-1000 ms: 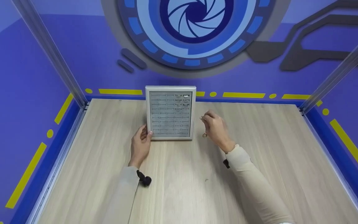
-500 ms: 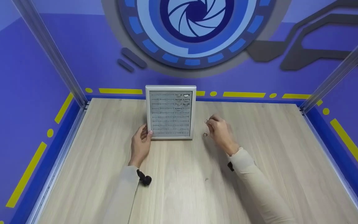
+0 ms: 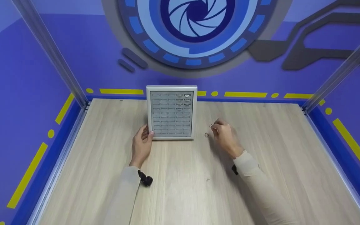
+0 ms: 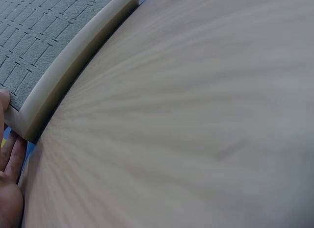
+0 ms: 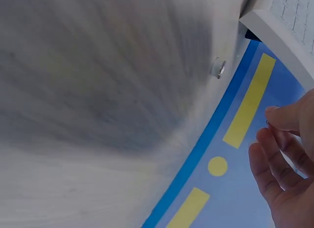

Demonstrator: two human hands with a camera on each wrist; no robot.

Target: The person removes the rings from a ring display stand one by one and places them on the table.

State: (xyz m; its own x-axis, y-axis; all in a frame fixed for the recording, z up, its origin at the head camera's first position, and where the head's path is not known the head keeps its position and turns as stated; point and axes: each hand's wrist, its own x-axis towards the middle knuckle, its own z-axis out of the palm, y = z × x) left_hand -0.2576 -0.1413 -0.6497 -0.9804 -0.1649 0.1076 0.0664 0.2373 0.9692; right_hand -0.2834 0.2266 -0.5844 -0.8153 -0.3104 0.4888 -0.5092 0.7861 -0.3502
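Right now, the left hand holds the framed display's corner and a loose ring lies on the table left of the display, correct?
Not quite: the head view shows the loose ring on the table right of the framed display. The left hand does hold the display's corner.

gap between frame and right hand, ring inside

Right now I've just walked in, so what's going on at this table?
A person's left hand steadies a framed slotted board by its lower left corner. Several rings sit in slots near its upper right. The right hand, off to the board's right, pinches what looks like a small ring. Another ring rests on the table nearby.
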